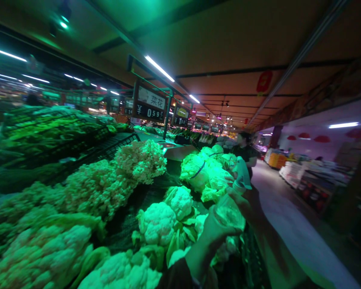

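Plastic produce bag (228,210): left grip (212,237) and right grip (239,200) closing on it, stretching it open above cauliflower heads (158,222).

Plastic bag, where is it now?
In the head view, right of centre: the clear plastic bag is between the left hand and right hand, just right of the cauliflower heads.

A low brown ceiling (228,48) ran overhead, lit by white fluorescent strips (159,68), with black price signs (149,104) hanging from a metal frame. To the right, a pale aisle floor (289,212) passed stacked displays (291,173), and red lanterns (321,139) hung before a pinkish wall (307,136).
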`<state>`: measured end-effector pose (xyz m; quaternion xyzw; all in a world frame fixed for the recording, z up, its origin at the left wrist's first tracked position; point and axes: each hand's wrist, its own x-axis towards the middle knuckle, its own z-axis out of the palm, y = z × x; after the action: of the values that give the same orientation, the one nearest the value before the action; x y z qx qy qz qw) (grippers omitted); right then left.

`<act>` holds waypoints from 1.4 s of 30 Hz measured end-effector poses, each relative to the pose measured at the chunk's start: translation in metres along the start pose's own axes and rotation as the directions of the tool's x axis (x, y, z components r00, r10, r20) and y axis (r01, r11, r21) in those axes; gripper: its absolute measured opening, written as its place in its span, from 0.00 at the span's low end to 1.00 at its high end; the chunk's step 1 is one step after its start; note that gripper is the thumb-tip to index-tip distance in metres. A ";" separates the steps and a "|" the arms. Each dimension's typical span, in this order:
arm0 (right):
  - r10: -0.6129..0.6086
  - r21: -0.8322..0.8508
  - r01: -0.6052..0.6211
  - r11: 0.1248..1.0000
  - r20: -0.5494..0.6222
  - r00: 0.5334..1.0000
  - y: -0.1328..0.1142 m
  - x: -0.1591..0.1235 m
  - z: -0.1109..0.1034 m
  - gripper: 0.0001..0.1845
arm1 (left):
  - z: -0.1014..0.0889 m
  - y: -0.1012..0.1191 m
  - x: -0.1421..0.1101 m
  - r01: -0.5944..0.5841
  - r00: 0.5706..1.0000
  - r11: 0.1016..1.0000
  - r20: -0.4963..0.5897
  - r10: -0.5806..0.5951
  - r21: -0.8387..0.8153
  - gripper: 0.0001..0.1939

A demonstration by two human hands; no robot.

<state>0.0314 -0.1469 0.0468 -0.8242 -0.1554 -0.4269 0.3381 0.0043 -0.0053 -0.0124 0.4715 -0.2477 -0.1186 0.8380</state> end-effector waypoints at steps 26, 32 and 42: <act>0.050 0.091 -0.050 0.995 -0.004 0.999 0.000 0.000 0.000 0.28 | -0.008 0.039 -0.042 -0.110 0.987 0.979 0.135 0.088 0.170 0.25; 0.117 0.116 -0.114 0.987 -0.022 0.993 -0.010 0.004 -0.003 0.29 | -0.011 0.039 -0.054 -0.151 0.976 0.974 0.181 0.120 0.167 0.28; 0.150 0.118 -0.145 0.982 -0.028 0.988 -0.016 0.005 -0.004 0.33 | -0.021 0.029 -0.046 -0.153 0.955 0.973 0.278 0.101 0.172 0.31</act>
<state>0.0233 -0.1378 0.0592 -0.8046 -0.1120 -0.4061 0.4187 -0.0251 0.0455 -0.0111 0.5126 -0.3986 -0.1022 0.7536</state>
